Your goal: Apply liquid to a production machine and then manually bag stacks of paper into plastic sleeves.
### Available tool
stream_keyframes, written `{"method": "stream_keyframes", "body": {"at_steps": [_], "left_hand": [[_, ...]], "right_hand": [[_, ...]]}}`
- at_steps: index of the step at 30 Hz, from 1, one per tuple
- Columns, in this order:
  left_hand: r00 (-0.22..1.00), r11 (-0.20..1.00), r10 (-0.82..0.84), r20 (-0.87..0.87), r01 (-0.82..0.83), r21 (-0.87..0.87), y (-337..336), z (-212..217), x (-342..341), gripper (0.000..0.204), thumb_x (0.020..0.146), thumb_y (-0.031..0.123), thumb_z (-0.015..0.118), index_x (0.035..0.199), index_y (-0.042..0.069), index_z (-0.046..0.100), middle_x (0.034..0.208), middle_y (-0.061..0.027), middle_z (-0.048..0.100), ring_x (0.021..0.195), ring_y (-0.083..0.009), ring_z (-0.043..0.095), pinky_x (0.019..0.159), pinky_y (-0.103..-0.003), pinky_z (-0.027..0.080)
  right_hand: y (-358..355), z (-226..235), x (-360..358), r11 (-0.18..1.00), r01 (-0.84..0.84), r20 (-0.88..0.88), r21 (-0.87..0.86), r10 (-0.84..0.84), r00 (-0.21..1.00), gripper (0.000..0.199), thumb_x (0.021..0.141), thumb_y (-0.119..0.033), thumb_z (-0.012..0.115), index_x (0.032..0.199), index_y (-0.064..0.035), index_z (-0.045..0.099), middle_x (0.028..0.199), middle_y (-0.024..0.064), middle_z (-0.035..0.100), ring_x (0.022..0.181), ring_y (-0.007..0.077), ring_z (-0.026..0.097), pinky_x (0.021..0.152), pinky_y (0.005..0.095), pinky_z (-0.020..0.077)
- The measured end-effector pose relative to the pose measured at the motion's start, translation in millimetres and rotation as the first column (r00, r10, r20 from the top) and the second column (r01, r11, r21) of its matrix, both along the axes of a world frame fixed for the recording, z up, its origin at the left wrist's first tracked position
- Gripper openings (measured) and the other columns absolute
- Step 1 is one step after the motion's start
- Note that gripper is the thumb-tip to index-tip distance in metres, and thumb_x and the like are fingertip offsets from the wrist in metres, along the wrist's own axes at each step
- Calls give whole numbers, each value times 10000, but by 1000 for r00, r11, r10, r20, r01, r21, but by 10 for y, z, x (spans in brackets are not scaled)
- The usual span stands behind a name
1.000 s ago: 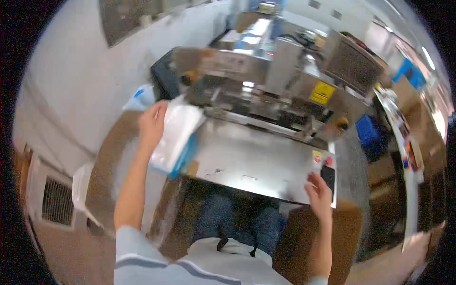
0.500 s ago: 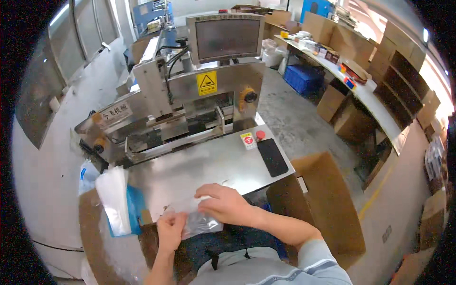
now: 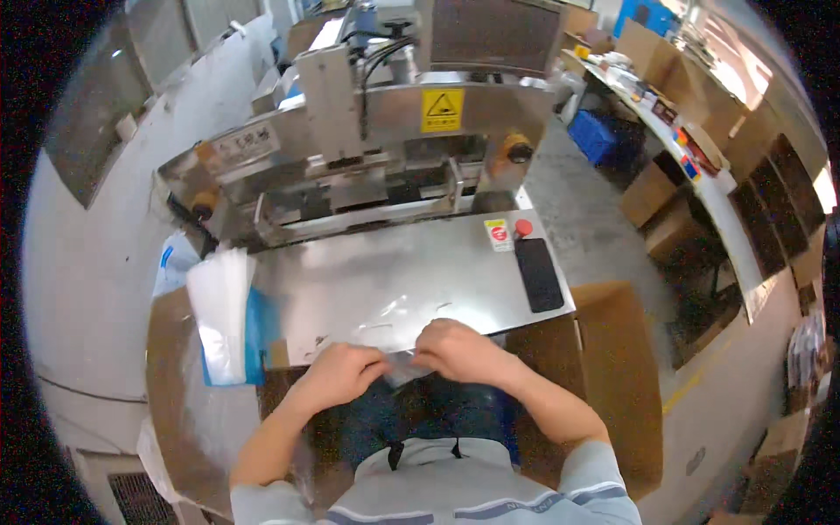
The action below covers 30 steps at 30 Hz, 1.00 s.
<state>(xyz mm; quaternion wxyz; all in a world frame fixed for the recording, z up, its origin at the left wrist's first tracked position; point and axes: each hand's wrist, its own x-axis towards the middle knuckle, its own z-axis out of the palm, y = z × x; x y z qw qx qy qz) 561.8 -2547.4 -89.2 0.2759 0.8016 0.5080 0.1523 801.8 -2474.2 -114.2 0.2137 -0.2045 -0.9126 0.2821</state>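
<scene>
Just past the near edge of the metal table [image 3: 350, 280], my left hand [image 3: 343, 374] pinches one side of a clear plastic bag [image 3: 404, 371]. My right hand [image 3: 462, 352] grips the other side, its fingers closed, so the bag stretches between the two hands above my lap. Whether anything lies inside the bag I cannot tell. To the left of my left hand, a stack of white, translucent bags [image 3: 219, 302] leans in a blue wrapper [image 3: 254, 337].
A steel machine [image 3: 332, 105] with a yellow warning label [image 3: 442, 109] stands behind the table. On the table's right are a black phone [image 3: 540, 276] and a red button [image 3: 523, 227]. Open cardboard boxes flank me, one at right [image 3: 621, 385]. A long workbench [image 3: 726, 219] runs farther right.
My left hand has moved up and right, level with my right hand. The bag is now mostly hidden between them. The whole view has shifted, with the machine higher in it.
</scene>
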Motion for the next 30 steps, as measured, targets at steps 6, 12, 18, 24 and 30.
{"method": "stream_keyframes", "body": {"at_steps": [6, 12, 18, 24, 30], "left_hand": [[989, 985, 145, -15, -145, -91, 180, 145, -146, 213, 938, 249, 557, 966, 40, 583, 762, -240, 636, 755, -448, 617, 683, -500, 491], [999, 967, 47, -25, -52, -248, 410, 255, -279, 202, 945, 245, 534, 966, 49, 578, 782, -202, 651, 743, -426, 628, 671, -490, 489], [979, 704, -201, -31, 123, -699, 39, 413, -277, 201, 956, 264, 505, 1004, 78, 564, 879, -212, 649, 818, -401, 627, 714, -480, 493], [995, 955, 51, -87, -74, -287, 1420, -1, -802, 228, 897, 286, 600, 964, 70, 626, 903, -148, 681, 824, -267, 652, 728, -400, 505], [953, 954, 187, -238, -234, -187, 2649, -324, -1347, 446, 828, 473, 670, 877, 30, 660, 827, -80, 696, 783, -189, 646, 725, -348, 499]], "right_hand": [[373, 208, 156, 1000, -3, 99, -27, 5, 995, 105, 821, -138, 667, 808, -34, 666, 809, 115, 656, 827, 319, 612, 887, 432, 453], [531, 324, 70, 999, 23, 124, -29, -20, 992, 120, 830, -186, 658, 813, -71, 691, 769, 104, 654, 815, 312, 605, 780, 407, 470], [287, 259, 128, 867, -342, 106, -362, 403, 909, 162, 877, -215, 612, 850, -72, 684, 784, 127, 652, 783, 324, 615, 738, 426, 485], [1509, -109, -333, 951, 87, 236, -296, -15, 972, 289, 869, -312, 616, 847, -35, 693, 769, 176, 663, 712, 351, 630, 676, 441, 493], [2439, -250, -917, 966, 249, 305, -68, -217, 927, 243, 844, -265, 646, 876, -32, 708, 835, 230, 668, 802, 401, 651, 730, 452, 512]]}}
